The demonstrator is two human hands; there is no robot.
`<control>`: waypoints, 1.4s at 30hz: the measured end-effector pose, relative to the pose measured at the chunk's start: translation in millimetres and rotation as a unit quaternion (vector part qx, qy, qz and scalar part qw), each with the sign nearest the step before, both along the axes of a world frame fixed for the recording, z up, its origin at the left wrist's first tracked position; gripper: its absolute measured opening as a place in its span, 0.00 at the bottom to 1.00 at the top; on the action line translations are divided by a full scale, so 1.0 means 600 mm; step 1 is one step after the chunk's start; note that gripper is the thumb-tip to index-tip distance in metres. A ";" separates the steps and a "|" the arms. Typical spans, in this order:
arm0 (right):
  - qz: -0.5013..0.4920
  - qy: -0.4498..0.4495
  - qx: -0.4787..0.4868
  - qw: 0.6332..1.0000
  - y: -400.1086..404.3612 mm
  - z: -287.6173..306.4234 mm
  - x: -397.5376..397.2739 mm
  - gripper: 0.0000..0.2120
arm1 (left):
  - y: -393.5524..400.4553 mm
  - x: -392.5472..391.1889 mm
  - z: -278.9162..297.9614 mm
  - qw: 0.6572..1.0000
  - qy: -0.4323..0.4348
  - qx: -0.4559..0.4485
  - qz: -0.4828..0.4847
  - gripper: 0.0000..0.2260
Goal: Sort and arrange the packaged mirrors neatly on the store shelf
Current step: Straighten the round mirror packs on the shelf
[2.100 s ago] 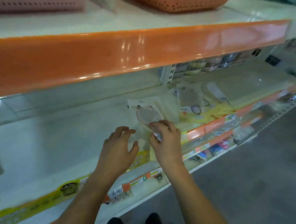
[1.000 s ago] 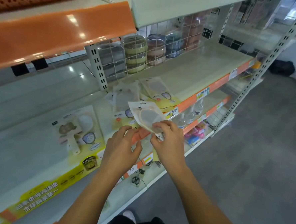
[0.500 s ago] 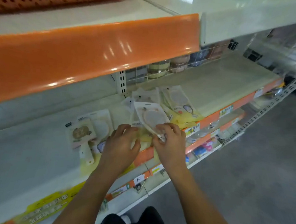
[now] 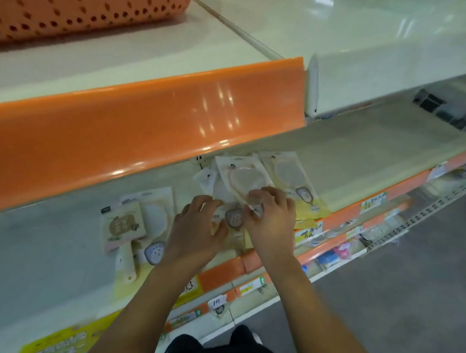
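My right hand grips the near end of a packaged mirror in a clear sleeve, holding it flat just above a pile of mirror packs on the cream shelf. Beside it, my left hand hovers over the pile with fingers spread, holding nothing. Another mirror pack with a yellow card lies to the right. To the left lie a handled mirror pack and a white one.
The orange lip of the upper shelf hangs over the back of the mirror row. An orange perforated basket stands on that upper shelf. Lower shelves with small goods and price tags run below; grey floor lies to the right.
My right hand has carried the packaged mirror from in front of the shelf edge down and in over the pile. The camera tipped lower, so the upper shelf lip now hides the back.
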State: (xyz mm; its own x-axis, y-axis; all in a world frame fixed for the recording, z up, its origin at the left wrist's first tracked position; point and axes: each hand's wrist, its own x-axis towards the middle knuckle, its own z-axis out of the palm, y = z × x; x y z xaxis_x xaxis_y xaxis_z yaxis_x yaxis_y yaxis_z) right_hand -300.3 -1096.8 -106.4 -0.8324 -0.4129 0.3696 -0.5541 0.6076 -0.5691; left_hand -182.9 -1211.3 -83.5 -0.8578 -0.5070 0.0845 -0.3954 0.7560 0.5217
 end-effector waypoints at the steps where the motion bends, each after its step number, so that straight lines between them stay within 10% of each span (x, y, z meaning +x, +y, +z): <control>1: 0.004 0.001 0.000 1.000 -0.001 -0.001 -0.010 0.13 | 0.003 -0.008 0.000 1.000 0.000 0.003 0.005 0.18; 21: 0.215 -0.095 0.188 0.953 0.003 -0.006 -0.115 0.25 | 0.062 -0.068 -0.015 0.988 -0.022 -0.013 0.155 0.21; 42: 0.373 -0.119 0.126 0.912 -0.096 0.025 0.062 0.23 | 0.048 0.129 -0.003 0.946 -0.022 -0.061 0.319 0.20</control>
State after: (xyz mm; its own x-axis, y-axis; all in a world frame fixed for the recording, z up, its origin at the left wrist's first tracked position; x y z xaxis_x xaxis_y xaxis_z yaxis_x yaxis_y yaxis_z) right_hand -263.3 -1154.3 -91.7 -0.3292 -0.9438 0.0313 -0.7462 0.2396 -0.6212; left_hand -105.3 -1182.6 -85.1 -0.3856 -0.9111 0.1459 -0.8105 0.4100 0.4184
